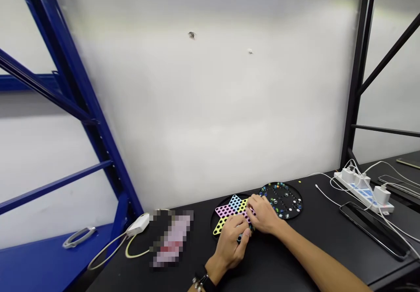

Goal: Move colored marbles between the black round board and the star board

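Observation:
A star-shaped Chinese checkers board (224, 211), with pink, yellow and blue points full of black holes, lies on a round black base at the front middle of the table. My left hand (231, 239) rests over its near side, fingers curled down and thumb pointing right. My right hand (262, 213) reaches over its right side with bent fingers touching the surface. Whatever sits under the fingertips of either hand is hidden. Just behind my right hand lies a round black tray (285, 201) scattered with glass marbles.
A white power strip (362, 191) with chargers and cables stands at the right, near a black phone (374, 231). At the left are a white adapter (138, 225) with its cable and a blurred-out pinkish item (173, 239). A white wall (223, 108) rises behind the table.

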Demonstrator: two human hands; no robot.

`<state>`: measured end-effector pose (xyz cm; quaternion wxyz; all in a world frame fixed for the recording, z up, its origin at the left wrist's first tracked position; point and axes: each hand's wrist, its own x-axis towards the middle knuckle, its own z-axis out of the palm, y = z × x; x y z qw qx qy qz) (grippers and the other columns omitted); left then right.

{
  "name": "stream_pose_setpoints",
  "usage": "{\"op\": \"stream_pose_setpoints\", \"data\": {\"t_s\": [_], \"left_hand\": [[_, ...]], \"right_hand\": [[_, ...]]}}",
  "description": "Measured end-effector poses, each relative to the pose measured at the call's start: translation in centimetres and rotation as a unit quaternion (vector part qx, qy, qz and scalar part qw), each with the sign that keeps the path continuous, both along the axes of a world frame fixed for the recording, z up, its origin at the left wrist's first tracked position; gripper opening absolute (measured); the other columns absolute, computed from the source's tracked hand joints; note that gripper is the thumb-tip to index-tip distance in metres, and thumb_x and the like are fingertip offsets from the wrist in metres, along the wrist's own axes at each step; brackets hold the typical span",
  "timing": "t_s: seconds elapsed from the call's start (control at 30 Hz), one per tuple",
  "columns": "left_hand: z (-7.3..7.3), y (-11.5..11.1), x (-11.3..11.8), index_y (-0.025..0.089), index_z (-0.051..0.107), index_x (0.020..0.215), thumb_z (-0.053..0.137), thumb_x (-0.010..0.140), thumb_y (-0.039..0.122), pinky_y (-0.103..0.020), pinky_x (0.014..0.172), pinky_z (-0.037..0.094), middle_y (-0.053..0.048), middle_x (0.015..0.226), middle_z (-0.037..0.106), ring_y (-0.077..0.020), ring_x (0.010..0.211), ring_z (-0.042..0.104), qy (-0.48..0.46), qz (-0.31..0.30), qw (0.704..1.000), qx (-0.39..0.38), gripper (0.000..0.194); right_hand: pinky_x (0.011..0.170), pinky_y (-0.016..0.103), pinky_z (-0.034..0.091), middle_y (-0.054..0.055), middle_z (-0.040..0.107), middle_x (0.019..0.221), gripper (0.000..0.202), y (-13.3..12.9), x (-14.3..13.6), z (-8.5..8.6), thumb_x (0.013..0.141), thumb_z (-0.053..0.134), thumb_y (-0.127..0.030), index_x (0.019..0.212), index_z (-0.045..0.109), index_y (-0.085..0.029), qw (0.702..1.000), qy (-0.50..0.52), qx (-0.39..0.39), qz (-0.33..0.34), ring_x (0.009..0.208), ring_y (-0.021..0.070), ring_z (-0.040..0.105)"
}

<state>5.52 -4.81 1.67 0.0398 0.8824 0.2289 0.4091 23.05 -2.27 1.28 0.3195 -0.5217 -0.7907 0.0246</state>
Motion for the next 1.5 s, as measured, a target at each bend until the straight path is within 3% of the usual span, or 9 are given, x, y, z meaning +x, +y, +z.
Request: {"op": "stream_pose_setpoints", "data": {"t_s": [0.17, 0.27, 0.37, 0.57, 0.73, 0.9, 1.03, 1.33, 1.5], "left_hand": [[0.0, 0.2, -0.1, 0.02, 0.054, 0.07, 0.031, 0.099, 0.025, -0.033, 0.071, 0.041, -0.004, 0.075, 0.061, -0.0176, 0.072, 0.054, 0.023, 0.005, 1.0, 0.001, 0.037], [0.1, 0.7, -0.4, 0.02, 0.054, 0.068, 0.032, 0.099, 0.026, -0.033, 0.07, 0.04, -0.004, 0.073, 0.06, -0.0174, 0.07, 0.053, 0.042, 0.012, 0.999, 0.005, 0.039], [0.4, 1.1, -0.9, 0.02, 0.055, 0.067, 0.03, 0.1, 0.026, -0.033, 0.07, 0.041, -0.004, 0.072, 0.06, -0.0178, 0.071, 0.054, 0.032, 0.039, 0.999, 0.01, 0.042], [0.4, 1.3, -1.4, 0.02, 0.057, 0.068, 0.03, 0.101, 0.027, -0.032, 0.069, 0.041, -0.004, 0.071, 0.061, -0.0173, 0.069, 0.054, 0.032, 0.048, 0.998, 0.01, 0.043], [0.7, 1.2, -1.2, 0.02, 0.055, 0.067, 0.031, 0.1, 0.027, -0.033, 0.07, 0.042, -0.004, 0.073, 0.061, -0.018, 0.07, 0.055, 0.049, 0.05, 0.998, 0.004, 0.041], [0.8, 1.1, -1.0, 0.023, 0.064, 0.092, 0.043, 0.096, 0.025, -0.037, 0.085, 0.046, -0.005, 0.097, 0.066, -0.022, 0.093, 0.061, 0.112, 0.1, 0.985, -0.08, 0.022], [0.5, 1.1, -0.8, 0.025, 0.067, 0.1, 0.051, 0.088, 0.018, -0.04, 0.092, 0.046, -0.004, 0.106, 0.066, -0.025, 0.104, 0.06, 0.179, 0.121, 0.967, -0.136, 0.021], [-0.1, 1.5, -0.9, 0.031, 0.068, 0.111, 0.048, 0.096, 0.019, -0.04, 0.093, 0.044, -0.003, 0.109, 0.062, -0.0237, 0.104, 0.055, 0.217, 0.091, 0.961, -0.142, 0.028], [0.0, 1.4, -0.6, 0.032, 0.068, 0.114, 0.048, 0.095, 0.016, -0.041, 0.09, 0.043, -0.004, 0.111, 0.061, -0.0253, 0.102, 0.054, 0.269, 0.119, 0.951, -0.099, 0.031]], "right_hand": [[0.063, 0.026, 0.033, 0.0, 0.062, 0.074, 0.022, 1.2, 8.6, 1.3, 0.072, 0.073, -0.035, 0.073, 0.056, -0.021, 0.98, 0.013, -0.18, -0.087, 0.071, 0.0157, 0.054], [0.056, 0.025, 0.034, 0.0, 0.064, 0.069, 0.028, 1.3, 12.3, 0.5, 0.062, 0.081, -0.036, 0.067, 0.059, -0.02, 0.947, 0.042, -0.314, -0.055, 0.065, 0.0154, 0.055], [0.054, 0.025, 0.036, 0.001, 0.065, 0.065, 0.024, 1.6, 13.2, -0.6, 0.062, 0.08, -0.036, 0.063, 0.062, -0.019, 0.923, 0.068, -0.378, -0.006, 0.062, 0.015, 0.056], [0.054, 0.024, 0.038, 0.002, 0.066, 0.062, 0.02, 2.2, 13.0, -1.4, 0.061, 0.079, -0.032, 0.062, 0.065, -0.018, 0.925, 0.125, -0.357, 0.035, 0.061, 0.0145, 0.056], [0.052, 0.023, 0.039, 0.001, 0.064, 0.065, 0.018, 2.3, 13.3, -0.3, 0.069, 0.069, -0.035, 0.073, 0.063, -0.019, 0.918, 0.296, -0.263, 0.019, 0.056, 0.0116, 0.052], [0.046, 0.021, 0.033, 0.001, 0.067, 0.08, 0.02, 2.4, 13.0, 0.6, 0.068, 0.062, -0.032, 0.084, 0.059, -0.021, 0.814, 0.522, -0.255, 0.005, 0.054, 0.0096, 0.05], [0.043, 0.02, 0.023, -0.002, 0.058, 0.07, 0.018, 2.4, 12.7, 0.6, 0.067, 0.059, -0.031, 0.08, 0.057, -0.019, 0.743, 0.603, -0.291, 0.023, 0.049, 0.0068, 0.042], [0.045, 0.021, 0.016, -0.006, 0.049, 0.065, 0.021, 2.6, 12.1, -0.1, 0.07, 0.056, -0.037, 0.08, 0.057, -0.019, 0.788, 0.535, -0.305, 0.013, 0.047, 0.005, 0.033], [0.045, 0.021, 0.017, -0.006, 0.049, 0.066, 0.022, 2.7, 11.8, -0.5, 0.072, 0.055, -0.039, 0.081, 0.058, -0.019, 0.808, 0.501, -0.31, 0.015, 0.047, 0.0054, 0.033]]}}
